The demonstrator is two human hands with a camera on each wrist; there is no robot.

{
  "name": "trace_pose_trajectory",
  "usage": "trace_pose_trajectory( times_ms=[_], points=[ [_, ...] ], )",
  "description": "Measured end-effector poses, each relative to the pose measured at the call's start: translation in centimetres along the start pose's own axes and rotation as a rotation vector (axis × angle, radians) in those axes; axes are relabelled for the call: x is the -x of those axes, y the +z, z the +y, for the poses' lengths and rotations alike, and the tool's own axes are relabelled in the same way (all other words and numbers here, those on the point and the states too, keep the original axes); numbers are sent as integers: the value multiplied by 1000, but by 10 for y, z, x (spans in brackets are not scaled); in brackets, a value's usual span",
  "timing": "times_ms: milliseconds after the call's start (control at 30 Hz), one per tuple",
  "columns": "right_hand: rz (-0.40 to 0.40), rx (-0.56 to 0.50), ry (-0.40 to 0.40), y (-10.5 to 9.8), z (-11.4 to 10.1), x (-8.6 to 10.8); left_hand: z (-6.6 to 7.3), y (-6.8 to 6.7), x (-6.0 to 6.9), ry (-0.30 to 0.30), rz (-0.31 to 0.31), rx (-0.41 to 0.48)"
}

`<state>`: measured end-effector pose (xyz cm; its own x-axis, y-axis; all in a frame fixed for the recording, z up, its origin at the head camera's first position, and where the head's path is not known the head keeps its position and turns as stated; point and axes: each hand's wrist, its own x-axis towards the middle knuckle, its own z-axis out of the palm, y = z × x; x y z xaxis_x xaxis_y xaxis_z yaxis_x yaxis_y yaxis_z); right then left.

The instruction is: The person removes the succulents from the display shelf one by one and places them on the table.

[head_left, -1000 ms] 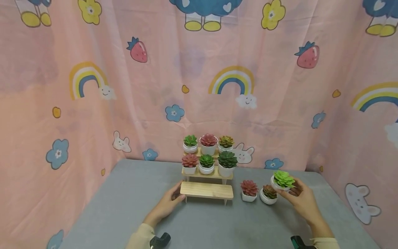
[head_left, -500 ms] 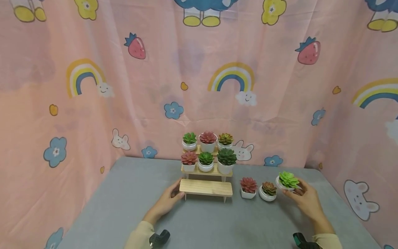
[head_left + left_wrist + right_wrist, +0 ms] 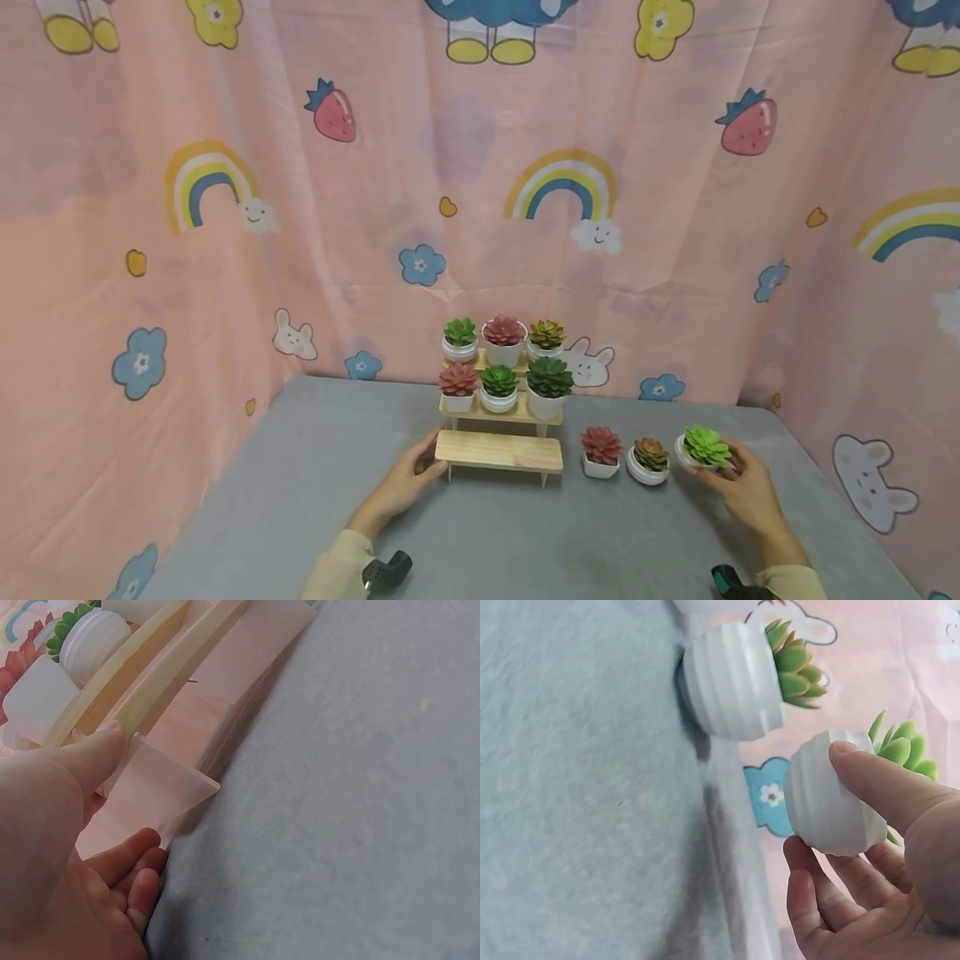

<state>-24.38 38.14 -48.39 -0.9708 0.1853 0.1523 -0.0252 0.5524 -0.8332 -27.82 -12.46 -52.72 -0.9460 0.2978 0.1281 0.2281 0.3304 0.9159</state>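
In the head view my left hand [image 3: 405, 479] holds the left end of a three-tier wooden plant stand [image 3: 498, 451]. The left wrist view has the thumb [image 3: 101, 754] on the plank's end above a clear leg [image 3: 161, 787]; the index finger is mostly hidden. On the right, my right hand [image 3: 752, 492] grips a bright green potted succulent [image 3: 705, 447] by its ribbed white pot [image 3: 829, 799], raised above the table. To its left stand a brown-green succulent [image 3: 649, 461] and a red succulent in a square pot [image 3: 601, 451]. The stand's front tier is bare.
Several potted succulents fill the two upper tiers, including a dark green one [image 3: 549, 386] and a red one [image 3: 458, 387]. A grey cloth covers the table [image 3: 585, 542]. Behind it hangs a pink patterned curtain [image 3: 480, 275].
My right hand has moved right and slightly downward with the bright green succulent, away from the brown-green one. The left hand stays at the stand's end. The head view has shifted slightly.
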Motion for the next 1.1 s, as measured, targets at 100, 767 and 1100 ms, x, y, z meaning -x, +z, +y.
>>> trace_pose_trajectory(
  times_ms=[100, 767, 1100],
  points=[
    [15, 4, -13, 0, 6, 0, 2, 1, 1, -1, 4, 5],
    [-36, 9, 169, 9, 17, -5, -2, -1, 0, 1, 0, -6],
    [-88, 112, 147, 7, 20, -6, -3, 0, 0, 0, -7, -1]
  ],
)
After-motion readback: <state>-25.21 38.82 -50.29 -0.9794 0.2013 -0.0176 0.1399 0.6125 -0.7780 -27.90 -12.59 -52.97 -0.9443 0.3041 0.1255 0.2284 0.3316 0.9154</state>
